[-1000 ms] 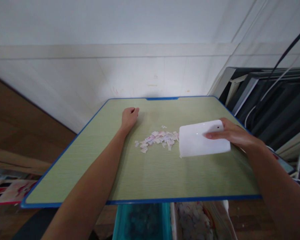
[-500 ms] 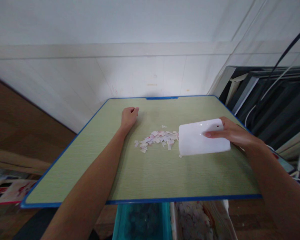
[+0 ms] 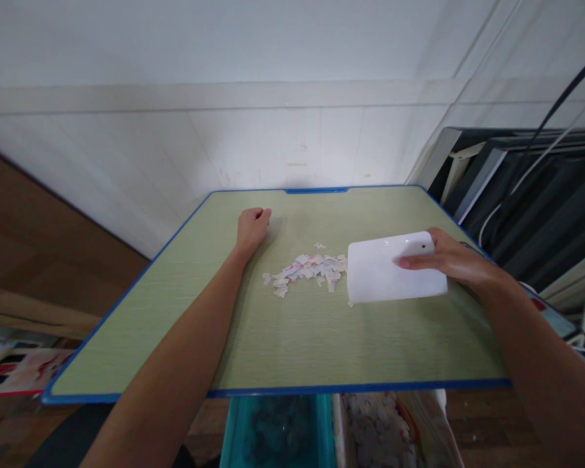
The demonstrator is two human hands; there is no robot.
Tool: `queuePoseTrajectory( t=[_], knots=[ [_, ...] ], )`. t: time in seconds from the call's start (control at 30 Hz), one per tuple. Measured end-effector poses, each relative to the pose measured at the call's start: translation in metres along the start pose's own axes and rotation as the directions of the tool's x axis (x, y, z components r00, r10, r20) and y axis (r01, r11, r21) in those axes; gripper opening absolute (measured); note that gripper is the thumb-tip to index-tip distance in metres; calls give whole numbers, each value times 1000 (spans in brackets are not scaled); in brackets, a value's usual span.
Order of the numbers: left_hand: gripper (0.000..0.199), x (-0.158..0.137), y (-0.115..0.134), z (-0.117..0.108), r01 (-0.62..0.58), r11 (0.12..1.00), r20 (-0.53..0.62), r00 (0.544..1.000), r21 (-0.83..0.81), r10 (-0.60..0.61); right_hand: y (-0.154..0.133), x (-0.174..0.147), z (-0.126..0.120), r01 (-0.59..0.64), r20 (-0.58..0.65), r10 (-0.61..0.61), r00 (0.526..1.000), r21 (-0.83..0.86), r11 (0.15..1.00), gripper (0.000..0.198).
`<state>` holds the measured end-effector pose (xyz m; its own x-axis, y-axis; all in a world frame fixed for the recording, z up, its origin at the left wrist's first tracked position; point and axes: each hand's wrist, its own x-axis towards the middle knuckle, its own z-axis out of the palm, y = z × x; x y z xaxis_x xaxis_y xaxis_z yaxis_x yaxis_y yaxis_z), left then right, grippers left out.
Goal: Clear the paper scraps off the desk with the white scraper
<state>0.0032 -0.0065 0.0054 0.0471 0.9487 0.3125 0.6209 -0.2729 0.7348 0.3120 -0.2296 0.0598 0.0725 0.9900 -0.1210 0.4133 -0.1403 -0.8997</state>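
We are pinching a white plastic piece (image 3: 383,281) in our right hand (image 3: 452,261) beside paper scraps (image 3: 312,268) and resting our left hand (image 3: 251,227), fisted, on the bench (image 3: 297,344).

A: And it's the white plastic piece (image 3: 375,276), glossy, broad, rounded at the corners!

B: Right hand (image 3: 453,257) has it by the right end, thumb flat across the near face, small dark hole just above the thumb.

A: Left of that grip, look: paper scraps (image 3: 312,268), pale, tinged with pink, in a low, ragged heap!

B: They reach right up to the piece's left edge; touching, I can't tell. One stray scrap (image 3: 350,304) peeks out by its lower left corner.
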Motion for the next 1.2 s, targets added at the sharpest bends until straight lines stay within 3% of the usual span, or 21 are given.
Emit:
queuePoseTrajectory(
  t=[0.23, 0.53, 0.73, 0.9, 1.2],
  knots=[
    [37, 0, -2, 0, -3, 1000, 1, 1000, -12, 3, -3, 0, 1, 0, -102, -2, 995, -20, 1000, 33],
    [37, -1, 0, -1, 3, 1000, 7, 1000, -2, -3, -5, -5, -1, -7, -75, 4, 997, -41, 999, 29],
    [38, -2, 1, 0, 10, 1000, 2, 1000, -10, -10, -2, -7, -3, -8, -163, 13, 987, 33, 999, 34],
    [37, -1, 1, 0, 13, 1000, 5, 1000, -8, -13, -4, -7, -3, -58, -82, 59, 995, 18, 998, 35],
    [36, 1, -2, 1, -1, 1000, 2, 1000, -4, 1, -5, -7, -1, -75, -40, 76, 996, 11, 997, 34]
  ],
)
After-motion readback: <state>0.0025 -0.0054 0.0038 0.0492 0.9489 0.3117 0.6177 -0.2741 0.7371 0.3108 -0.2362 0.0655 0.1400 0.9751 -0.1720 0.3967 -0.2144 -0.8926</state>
